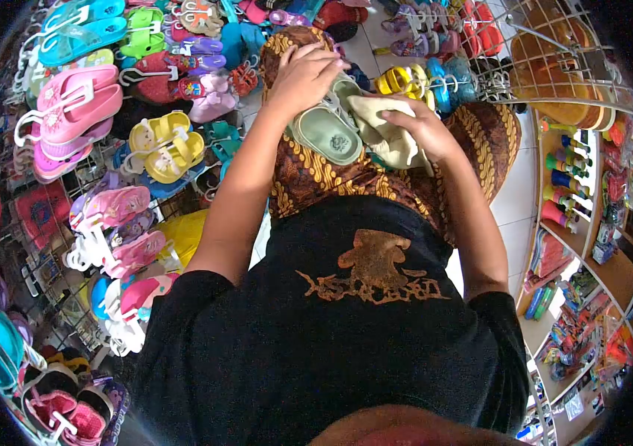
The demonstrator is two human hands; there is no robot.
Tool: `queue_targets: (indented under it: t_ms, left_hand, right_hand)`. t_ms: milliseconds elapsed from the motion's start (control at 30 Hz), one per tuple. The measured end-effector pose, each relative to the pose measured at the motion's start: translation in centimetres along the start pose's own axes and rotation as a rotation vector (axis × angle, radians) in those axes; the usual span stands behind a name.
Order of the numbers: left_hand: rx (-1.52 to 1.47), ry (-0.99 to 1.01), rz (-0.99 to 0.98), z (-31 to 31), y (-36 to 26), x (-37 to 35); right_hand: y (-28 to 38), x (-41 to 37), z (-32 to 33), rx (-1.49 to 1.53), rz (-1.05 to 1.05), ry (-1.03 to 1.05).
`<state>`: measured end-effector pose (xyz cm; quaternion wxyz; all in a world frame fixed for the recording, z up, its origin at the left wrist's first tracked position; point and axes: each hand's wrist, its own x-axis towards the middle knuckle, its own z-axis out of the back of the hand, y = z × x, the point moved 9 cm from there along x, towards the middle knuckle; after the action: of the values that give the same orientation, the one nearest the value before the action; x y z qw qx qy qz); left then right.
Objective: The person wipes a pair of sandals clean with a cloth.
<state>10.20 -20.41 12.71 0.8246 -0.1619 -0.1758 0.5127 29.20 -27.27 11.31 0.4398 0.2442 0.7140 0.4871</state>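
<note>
A pair of pale green clog sandals [328, 134] rests over my lap, heel ends toward me and a dark mark on one insole. My left hand [305, 78] lies over the front of the nearer-left clog, its fingers bent around the toe part. My right hand [419, 126] grips a cream cloth [385, 128], pinched between thumb and fingers, and the cloth lies against the right side of the clogs. The cloth partly covers the second clog. Patterned brown trousers [331, 178] lie under both.
Racks of hanging sandals surround me: pink shoes [78, 108] and yellow sandals [166, 146] at left, yellow shoes [404, 80] ahead. A wire grid [554, 44] stands at the upper right, above shelves [569, 230] of colourful goods. White floor tiles [513, 197] show on the right.
</note>
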Motion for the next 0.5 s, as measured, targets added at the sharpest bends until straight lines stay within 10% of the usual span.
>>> queue_targets:
  t_ms: [233,500]
  left_hand:
    - [-0.141,0.028,0.054,-1.0,0.7,0.9]
    - [-0.128,0.051,0.027,-1.5,0.6,1.6]
  right_hand:
    - [11.2,-5.5,-5.2,-0.719,0.623,-0.118]
    - [8.0,-3.7,-11.9,-1.189,0.494,-0.013]
